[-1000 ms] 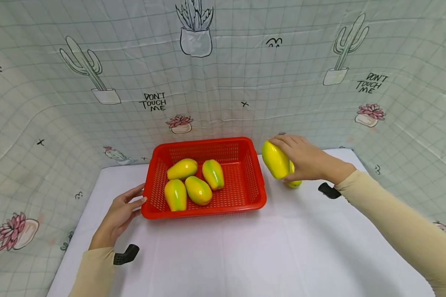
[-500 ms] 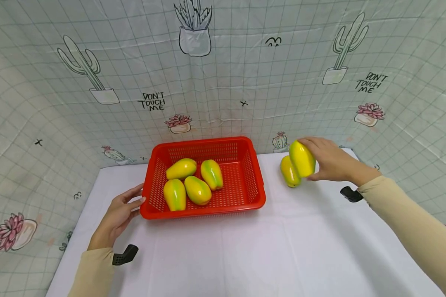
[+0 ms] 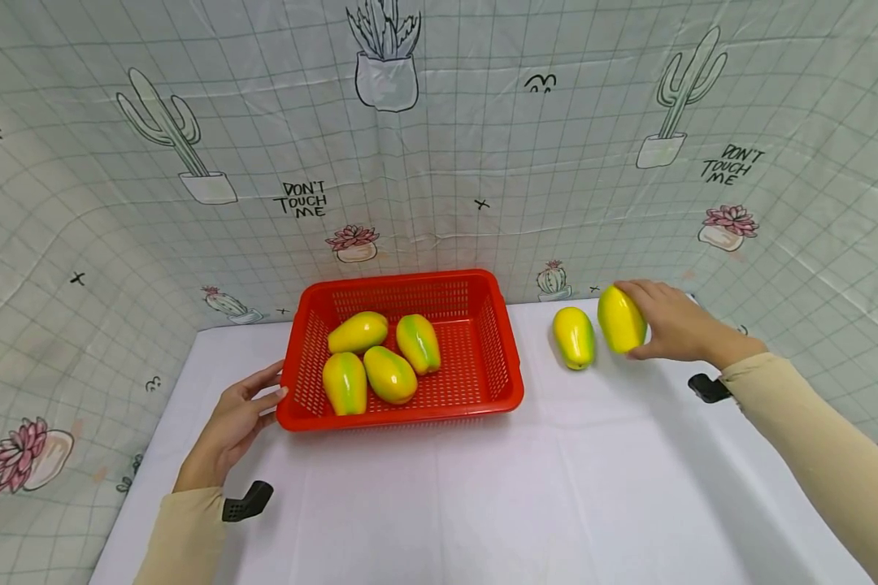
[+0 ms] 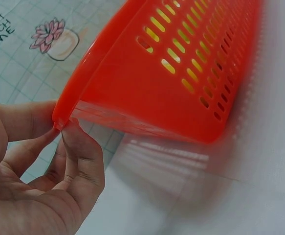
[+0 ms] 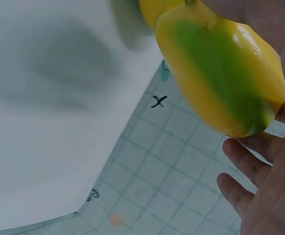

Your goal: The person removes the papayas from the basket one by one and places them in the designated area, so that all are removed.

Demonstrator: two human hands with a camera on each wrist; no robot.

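A red plastic basket (image 3: 504, 351) stands on the white table and holds several yellow-green papayas (image 3: 390, 374). My left hand (image 3: 237, 418) rests against the basket's left rim (image 4: 64, 110), fingertips touching its corner. To the right of the basket a papaya (image 3: 574, 336) lies on the table. Just right of it my right hand (image 3: 669, 329) grips another yellow-green papaya (image 3: 620, 318) (image 5: 220, 73), low over the table near the back edge.
A cactus-print cloth (image 3: 439, 146) walls in the table at the back and both sides. White tablecloth (image 3: 483, 504) spreads in front of the basket. Black wrist-camera mounts show at each sleeve (image 3: 247, 501) (image 3: 708, 388).
My right hand has carried its papaya rightward, away from the basket, and lowered it beside the papaya lying on the table. The left hand and basket have stayed still.
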